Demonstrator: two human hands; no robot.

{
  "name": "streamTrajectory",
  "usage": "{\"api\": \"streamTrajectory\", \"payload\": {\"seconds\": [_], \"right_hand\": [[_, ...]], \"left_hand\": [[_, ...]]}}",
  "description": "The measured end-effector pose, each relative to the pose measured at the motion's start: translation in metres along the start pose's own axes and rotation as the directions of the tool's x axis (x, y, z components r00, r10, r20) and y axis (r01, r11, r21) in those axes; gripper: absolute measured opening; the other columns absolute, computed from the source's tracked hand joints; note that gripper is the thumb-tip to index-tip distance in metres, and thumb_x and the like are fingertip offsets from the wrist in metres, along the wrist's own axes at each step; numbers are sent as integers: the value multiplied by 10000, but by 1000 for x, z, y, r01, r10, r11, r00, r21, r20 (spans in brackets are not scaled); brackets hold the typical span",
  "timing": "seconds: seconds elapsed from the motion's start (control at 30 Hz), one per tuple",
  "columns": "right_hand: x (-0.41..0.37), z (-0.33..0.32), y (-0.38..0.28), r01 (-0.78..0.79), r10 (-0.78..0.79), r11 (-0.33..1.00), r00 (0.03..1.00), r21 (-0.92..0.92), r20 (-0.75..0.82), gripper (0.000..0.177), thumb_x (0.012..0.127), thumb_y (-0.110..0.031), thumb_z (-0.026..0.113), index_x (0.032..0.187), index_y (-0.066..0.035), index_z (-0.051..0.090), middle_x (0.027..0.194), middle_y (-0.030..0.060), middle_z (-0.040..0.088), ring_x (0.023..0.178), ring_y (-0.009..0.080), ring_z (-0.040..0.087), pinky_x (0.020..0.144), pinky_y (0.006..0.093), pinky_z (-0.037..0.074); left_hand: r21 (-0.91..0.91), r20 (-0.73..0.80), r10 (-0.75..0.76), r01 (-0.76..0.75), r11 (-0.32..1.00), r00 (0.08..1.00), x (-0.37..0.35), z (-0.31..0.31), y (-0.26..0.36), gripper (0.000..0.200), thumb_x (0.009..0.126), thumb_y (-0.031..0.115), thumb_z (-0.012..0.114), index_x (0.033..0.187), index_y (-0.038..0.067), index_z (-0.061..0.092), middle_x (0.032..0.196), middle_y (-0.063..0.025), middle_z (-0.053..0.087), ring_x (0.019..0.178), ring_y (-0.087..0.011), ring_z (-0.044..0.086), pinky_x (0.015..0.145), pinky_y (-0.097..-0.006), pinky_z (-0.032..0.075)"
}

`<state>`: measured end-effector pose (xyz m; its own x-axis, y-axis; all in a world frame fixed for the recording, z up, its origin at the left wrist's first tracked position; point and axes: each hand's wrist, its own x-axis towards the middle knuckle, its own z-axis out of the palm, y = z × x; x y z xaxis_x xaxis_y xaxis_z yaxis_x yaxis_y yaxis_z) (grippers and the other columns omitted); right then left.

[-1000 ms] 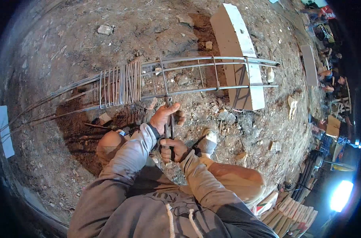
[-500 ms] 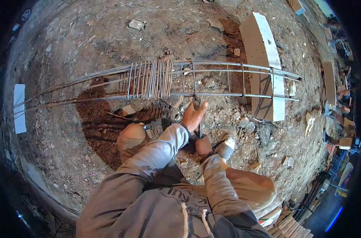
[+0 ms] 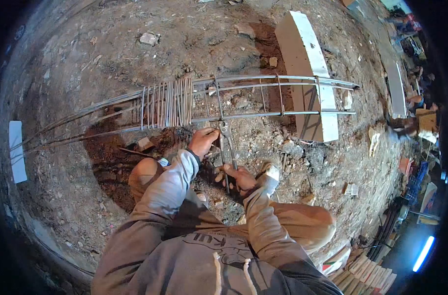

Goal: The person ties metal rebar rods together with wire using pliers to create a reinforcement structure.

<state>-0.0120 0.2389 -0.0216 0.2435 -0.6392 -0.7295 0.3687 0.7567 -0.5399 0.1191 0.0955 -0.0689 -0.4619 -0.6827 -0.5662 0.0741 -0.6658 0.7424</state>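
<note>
A pair of long-handled pincers points away from me, its head at the near bar of a rebar cage, beside a stirrup. My right hand is wrapped round the lower handles, which stand slightly apart. Just left of the pincers' head is my left hand, its fingers pinched together near the bar. Whatever lies between those fingertips is too small to make out. A bunch of stirrups is packed close on the cage left of the hands; several others are spaced out to the right.
The cage's right end rests on a pale block; a white block is under the long bars at far left. Stones and rubble lie on the dirt ground. Stacked wood strips and a lit tube are at lower right.
My left hand has come off the pincers and moved left of their head. The pincers' handles, earlier mostly covered, now show spread apart in my right hand. The whole view has shifted slightly.
</note>
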Motion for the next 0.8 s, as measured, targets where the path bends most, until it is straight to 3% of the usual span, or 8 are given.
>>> {"api": "streamTrajectory", "payload": {"seconds": [0.07, 0.2, 0.33, 0.4, 0.47, 0.57, 0.67, 0.8], "right_hand": [[-4, 4, 9, 62, -61, 995, 998, 73, -16, 410, 910, -345, 499, 1140, -6, 530, 851, 82, 649, 636, 126, 590, 466, 214, 441], [-1, 5, 40, 48, -48, 972, 999, 228, -7, 453, 885, -325, 542, 1223, -31, 480, 918, 120, 641, 667, 147, 596, 482, 231, 461], [21, -2, 65, -58, -43, 976, 894, -210, -445, 536, 820, -382, 593, 1192, -10, 491, 1004, 197, 592, 752, 287, 606, 576, 365, 497], [24, 1, 61, -170, -693, 437, 563, -883, -450, 497, 803, -350, 593, 1161, -14, 513, 1023, 236, 574, 786, 399, 585, 711, 452, 477], [23, 13, 43, -142, -622, 495, 632, -858, -463, 451, 789, -289, 573, 1149, -24, 514, 1004, 262, 570, 848, 455, 553, 796, 473, 441], [33, 31, 32, 90, -528, 656, 764, -749, -370, 309, 798, -185, 506, 1044, -4, 552, 888, 270, 583, 868, 411, 568, 746, 434, 443], [23, 52, -1, 28, -495, 658, 769, -752, -405, 226, 790, -121, 511, 978, -16, 581, 860, 256, 600, 833, 414, 581, 696, 439, 451], [36, 53, -16, 195, -604, 690, 686, -697, -407, 159, 835, -109, 465, 847, -4, 584, 758, 220, 610, 715, 322, 618, 597, 403, 456]], "left_hand": [[742, -48, 136, -56, 668, 989, -11, 0, 29, 270, 824, 264, 578, 905, 15, 642, 746, -86, 623, 638, -166, 554, 619, -310, 432], [934, 49, 162, -103, 342, 985, -13, -9, 16, 237, 812, 254, 540, 901, 62, 646, 814, -190, 626, 706, -342, 606, 650, -408, 464], [993, 10, 1, -10, 117, 1000, -19, -6, 5, 210, 734, 198, 592, 917, 124, 663, 880, -183, 630, 822, -366, 599, 724, -429, 472], [994, -8, -43, 13, 113, 999, -11, -11, -6, 217, 729, 191, 604, 921, 106, 659, 863, -172, 639, 803, -340, 612, 718, -413, 477], [993, -21, -81, 30, 115, 997, -3, -16, -22, 226, 725, 184, 617, 926, 89, 655, 846, -161, 647, 784, -314, 624, 713, -397, 481], [369, 27, -44, 30, 929, 999, -15, -2, -24, 209, 790, 154, 624, 939, 8, 630, 836, -49, 640, 712, -162, 595, 664, -320, 472], [19, 110, -148, 147, 989, 983, -50, 17, 4, 220, 815, 162, 616, 983, 20, 625, 907, -45, 628, 791, -155, 583, 737, -292, 444], [144, 8, 53, -54, 988, 999, -66, 21, 22, 307, 821, 255, 632, 1018, 22, 597, 949, -45, 609, 914, -138, 534, 837, -273, 389]]}}
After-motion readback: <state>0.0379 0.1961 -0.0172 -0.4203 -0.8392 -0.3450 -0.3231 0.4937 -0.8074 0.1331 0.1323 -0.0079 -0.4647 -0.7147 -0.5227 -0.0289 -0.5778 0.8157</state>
